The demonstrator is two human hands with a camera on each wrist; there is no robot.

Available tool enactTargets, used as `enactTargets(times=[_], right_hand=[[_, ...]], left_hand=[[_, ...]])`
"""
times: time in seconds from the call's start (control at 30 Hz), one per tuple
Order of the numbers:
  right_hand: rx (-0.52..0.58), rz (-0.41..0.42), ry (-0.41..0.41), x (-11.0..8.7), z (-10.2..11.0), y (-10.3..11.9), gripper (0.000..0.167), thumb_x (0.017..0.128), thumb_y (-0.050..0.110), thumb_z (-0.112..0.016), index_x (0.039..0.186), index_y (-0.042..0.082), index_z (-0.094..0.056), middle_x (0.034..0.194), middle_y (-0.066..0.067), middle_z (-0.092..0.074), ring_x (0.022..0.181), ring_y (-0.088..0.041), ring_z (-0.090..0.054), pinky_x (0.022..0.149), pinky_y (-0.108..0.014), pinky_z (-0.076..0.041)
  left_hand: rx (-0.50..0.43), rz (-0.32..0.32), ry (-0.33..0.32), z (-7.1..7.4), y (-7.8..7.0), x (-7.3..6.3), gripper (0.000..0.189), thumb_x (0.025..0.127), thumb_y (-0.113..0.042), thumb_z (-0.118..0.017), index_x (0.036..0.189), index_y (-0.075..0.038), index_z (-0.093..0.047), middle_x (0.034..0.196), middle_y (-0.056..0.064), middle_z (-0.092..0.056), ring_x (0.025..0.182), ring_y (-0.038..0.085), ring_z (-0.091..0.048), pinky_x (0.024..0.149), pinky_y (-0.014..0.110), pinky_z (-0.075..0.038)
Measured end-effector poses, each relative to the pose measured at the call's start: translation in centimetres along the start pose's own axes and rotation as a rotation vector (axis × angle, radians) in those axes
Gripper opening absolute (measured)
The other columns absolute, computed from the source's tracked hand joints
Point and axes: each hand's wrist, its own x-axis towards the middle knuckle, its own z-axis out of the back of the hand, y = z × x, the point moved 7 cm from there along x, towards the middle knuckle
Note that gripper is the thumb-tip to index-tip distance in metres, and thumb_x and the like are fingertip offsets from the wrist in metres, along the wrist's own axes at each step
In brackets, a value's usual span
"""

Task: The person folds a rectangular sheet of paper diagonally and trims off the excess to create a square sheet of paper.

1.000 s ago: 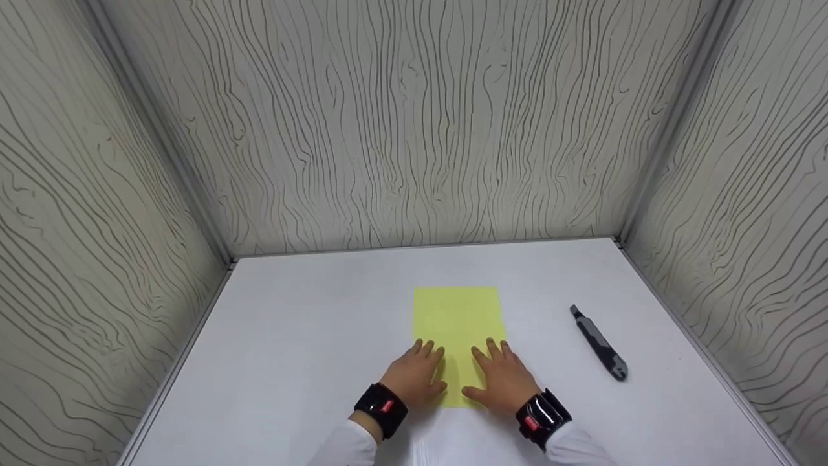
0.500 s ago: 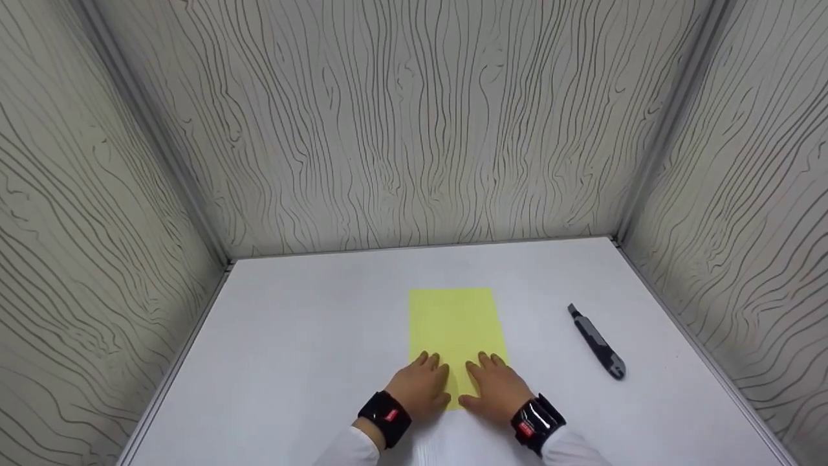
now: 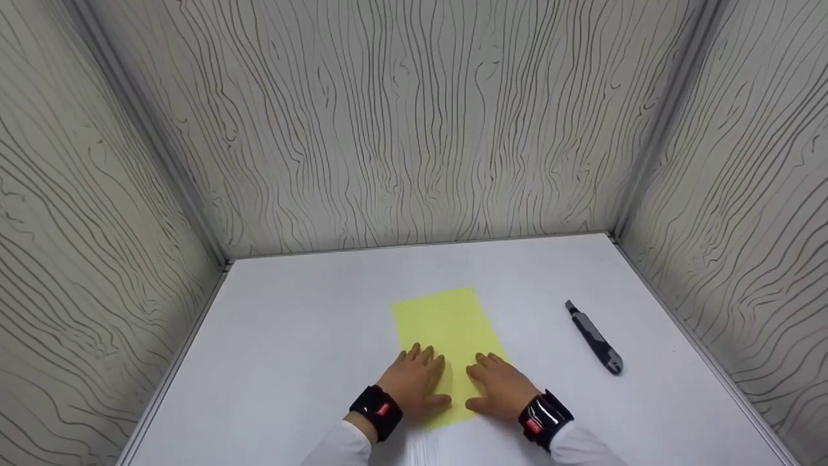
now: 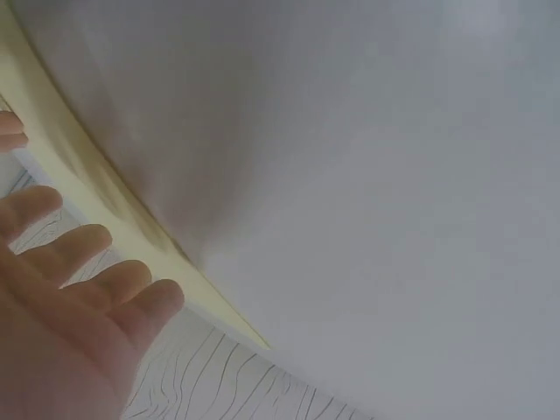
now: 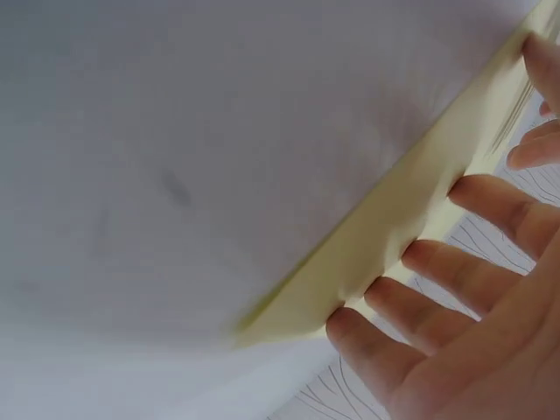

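Observation:
A yellow sheet of paper (image 3: pixel 446 317) lies on the white table, turned a little so its far edge slants. My left hand (image 3: pixel 414 383) rests with spread fingers on the sheet's near left part. On the near right part lies my right hand (image 3: pixel 503 388), its fingers also spread, thumb pointing toward the other thumb. In the right wrist view, the fingertips (image 5: pixel 350 324) touch the paper (image 5: pixel 385 227). The left wrist view has the fingers (image 4: pixel 131 280) extended over the pale yellow paper (image 4: pixel 114 201). Neither hand grips anything.
A black and grey utility knife (image 3: pixel 596 340) lies on the table (image 3: pixel 310 336) to the right of the paper. Wood-patterned panels (image 3: pixel 414 129) wall in the back and both sides. Black bands (image 3: pixel 377 412) circle both wrists.
The paper has turned counterclockwise, its far edge shifting left and its near edge coming toward me. Both hands first slid slightly closer to me, then spread a little apart.

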Motion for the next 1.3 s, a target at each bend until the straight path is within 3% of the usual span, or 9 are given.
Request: enactTargets(times=[0.17, 0.43, 0.83, 1.1, 1.3], right_hand=[[0.014, 0.05, 0.03, -0.4, 0.6, -0.1, 0.065, 0.084, 0.036, -0.09, 0.134, 0.0, -0.07, 0.151, -0.034, -0.058, 0.141, -0.058, -0.054, 0.118, -0.068, -0.043], [0.042, 0.08, 0.126, -1.1, 1.0, -1.1, 0.063, 0.078, 0.024, -0.091, 0.135, 0.006, -0.071, 0.159, -0.027, -0.055, 0.148, -0.053, -0.05, 0.121, -0.066, -0.04], [0.091, 0.096, 0.21, -1.5, 1.7, -2.7, 0.068, 0.071, 0.01, -0.088, 0.137, 0.008, -0.071, 0.163, -0.022, -0.052, 0.153, -0.051, -0.044, 0.125, -0.066, -0.034], [0.076, 0.118, 0.218, -1.6, 2.0, -3.0, 0.07, 0.07, 0.012, -0.089, 0.138, 0.009, -0.071, 0.163, -0.02, -0.054, 0.153, -0.052, -0.044, 0.125, -0.066, -0.035], [0.109, 0.093, 0.142, -1.8, 2.0, -3.4, 0.079, 0.076, 0.033, -0.093, 0.144, 0.004, -0.065, 0.163, -0.026, -0.051, 0.153, -0.055, -0.042, 0.124, -0.07, -0.031]], left_hand=[[0.005, 0.011, 0.031, 0.0, 0.6, 0.3, 0.101, 0.088, -0.083, -0.066, 0.167, -0.023, -0.045, 0.173, 0.009, -0.043, 0.162, 0.038, -0.037, 0.129, 0.058, -0.035], [0.023, -0.01, 0.049, 0.1, 1.0, 0.1, 0.116, 0.076, -0.085, -0.078, 0.167, -0.022, -0.044, 0.175, 0.012, -0.04, 0.162, 0.042, -0.036, 0.128, 0.062, -0.034], [0.001, -0.007, 0.061, -0.7, 0.3, -0.1, 0.111, 0.08, -0.083, -0.076, 0.168, -0.024, -0.042, 0.177, 0.012, -0.036, 0.163, 0.044, -0.033, 0.127, 0.067, -0.032], [0.035, 0.008, 0.026, -0.8, -0.3, -0.3, 0.111, 0.078, -0.088, -0.072, 0.167, -0.027, -0.044, 0.174, 0.009, -0.041, 0.16, 0.044, -0.038, 0.124, 0.067, -0.038], [0.041, 0.025, -0.01, -1.3, 0.0, -0.3, 0.112, 0.077, -0.088, -0.074, 0.165, -0.024, -0.047, 0.172, 0.012, -0.044, 0.159, 0.045, -0.04, 0.122, 0.068, -0.039]])
